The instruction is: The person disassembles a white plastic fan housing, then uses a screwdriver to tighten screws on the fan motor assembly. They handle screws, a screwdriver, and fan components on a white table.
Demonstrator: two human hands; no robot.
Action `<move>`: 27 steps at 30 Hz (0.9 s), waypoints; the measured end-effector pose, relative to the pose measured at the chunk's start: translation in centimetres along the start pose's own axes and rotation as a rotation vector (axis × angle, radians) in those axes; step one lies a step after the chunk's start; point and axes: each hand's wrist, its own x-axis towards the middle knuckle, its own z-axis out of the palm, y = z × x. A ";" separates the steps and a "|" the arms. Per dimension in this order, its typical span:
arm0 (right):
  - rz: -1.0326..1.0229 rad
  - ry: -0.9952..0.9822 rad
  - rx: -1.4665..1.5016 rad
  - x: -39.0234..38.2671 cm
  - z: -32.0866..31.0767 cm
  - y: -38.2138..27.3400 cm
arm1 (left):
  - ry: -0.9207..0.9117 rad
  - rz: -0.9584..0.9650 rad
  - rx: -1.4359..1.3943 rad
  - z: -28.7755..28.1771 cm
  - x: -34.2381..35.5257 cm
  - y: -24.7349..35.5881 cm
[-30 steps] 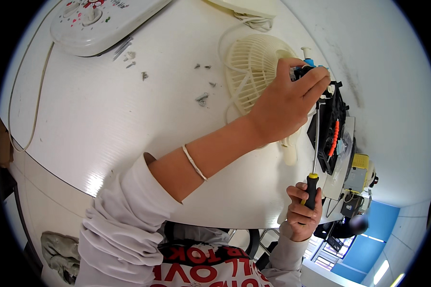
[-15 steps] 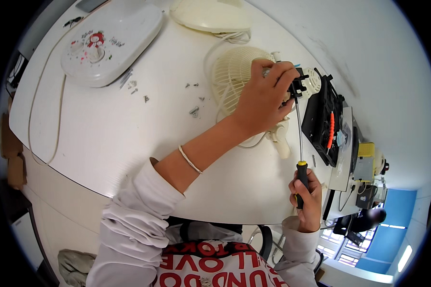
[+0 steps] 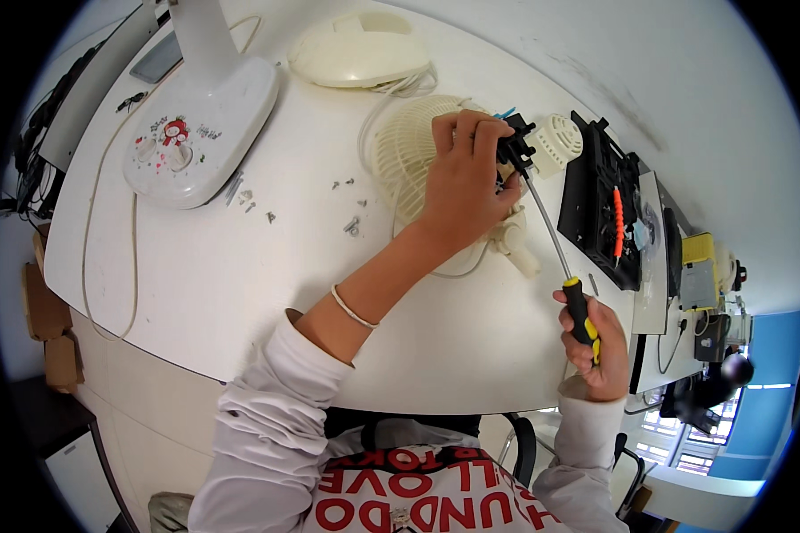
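Note:
My left hand (image 3: 471, 173) is wrapped round a black motor part (image 3: 517, 147) of a taken-apart electric fan, its fingers curled over the top. Beneath it lies the cream fan grille (image 3: 400, 155). In my right hand (image 3: 600, 346) is a screwdriver (image 3: 580, 311) with a black and yellow handle, held by the grip. Its long shaft slants up to the black part, and the tip meets that part's lower edge; the exact contact is too small to make out. Beside the part sits a cream vented motor cover (image 3: 556, 142). A cream neck piece (image 3: 516, 244) lies just below.
Loose screws (image 3: 353, 226) are scattered left of the grille. A white fan base (image 3: 196, 147) with a cord stands at the left, a cream base (image 3: 360, 58) at the back. The open black tool case (image 3: 596, 213) holds an orange-handled tool (image 3: 618, 222). Another person (image 3: 707, 395) is far right.
The view has shifted, so the table's things sit differently in the picture. My right hand has swung outward to the right, tilting the screwdriver more. My left hand keeps its hold.

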 end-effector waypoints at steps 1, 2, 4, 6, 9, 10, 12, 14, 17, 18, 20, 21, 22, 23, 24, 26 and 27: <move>0.157 -0.112 0.457 0.7 -1.8 0.7 | -0.012 0.004 0.006 0.1 0.0 0.2; 0.165 -0.147 0.545 1.0 -1.8 1.0 | -0.019 0.007 0.021 0.1 -0.1 0.2; 0.178 -0.218 0.720 1.3 -1.4 1.4 | -0.027 0.022 0.043 0.3 0.0 0.2; 0.111 -0.085 0.587 1.2 -0.6 1.0 | -0.033 0.046 0.064 0.2 0.1 0.1; -0.049 -0.007 0.211 1.1 0.3 0.5 | -0.045 0.047 0.088 0.0 0.2 0.0; -0.112 0.002 0.055 1.0 0.5 0.5 | -0.055 0.044 0.090 0.0 0.2 -0.2; -0.307 0.173 -0.337 1.3 0.2 1.0 | -0.071 0.037 0.092 0.0 0.3 -0.1; -0.509 0.336 -0.642 1.3 0.6 1.2 | -0.071 0.038 0.093 -0.1 0.4 0.1; -0.871 0.547 -1.311 1.2 0.1 0.7 | -0.092 0.066 0.102 -0.5 0.9 0.1; -0.942 0.563 -1.365 1.1 0.4 0.7 | -0.103 0.080 0.103 -0.5 1.0 0.1; -1.086 0.590 -1.474 1.2 1.2 0.9 | -0.138 0.080 0.119 -0.7 1.3 0.3; -1.093 0.603 -1.505 1.2 1.0 1.1 | -0.154 0.079 0.128 -0.8 1.4 0.3; -1.100 0.615 -1.536 1.4 0.7 1.5 | -0.156 0.091 0.141 -0.7 1.4 0.4; -1.108 0.623 -1.568 1.6 0.5 1.7 | -0.154 0.101 0.155 -0.7 1.4 0.4; -1.123 0.623 -1.574 1.8 0.4 1.7 | -0.153 0.111 0.170 -0.6 1.5 0.3; -1.151 0.624 -1.585 2.0 0.1 1.7 | -0.147 0.120 0.200 -0.5 1.4 0.2; -1.150 0.625 -1.581 2.1 -0.1 1.7 | -0.146 0.125 0.214 -0.4 1.4 0.2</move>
